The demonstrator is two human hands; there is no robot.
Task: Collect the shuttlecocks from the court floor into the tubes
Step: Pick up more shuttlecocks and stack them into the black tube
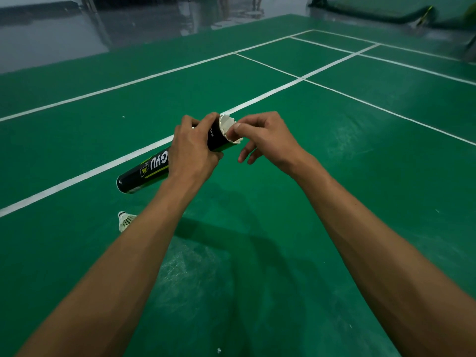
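1. The tube (152,171) has a smooth black skin with a slight gloss and printed lettering. It looks like coated card, though from here it could be plastic.
2. The held shuttlecock (228,127) at the tube's open end shows matt white feathers, dull and papery.
3. The loose shuttlecock (125,220) has the same matt white feathers, finely ribbed, and a smooth pale rounded base.
4. The court floor (257,207) is green synthetic sheeting with a soft sheen, worn to chalky, dull scuffed patches (185,274).
5. The court lines (77,177) are flat, matt white.
6. The grey floor (64,37) beyond is hard and highly glossy, mirroring shapes.
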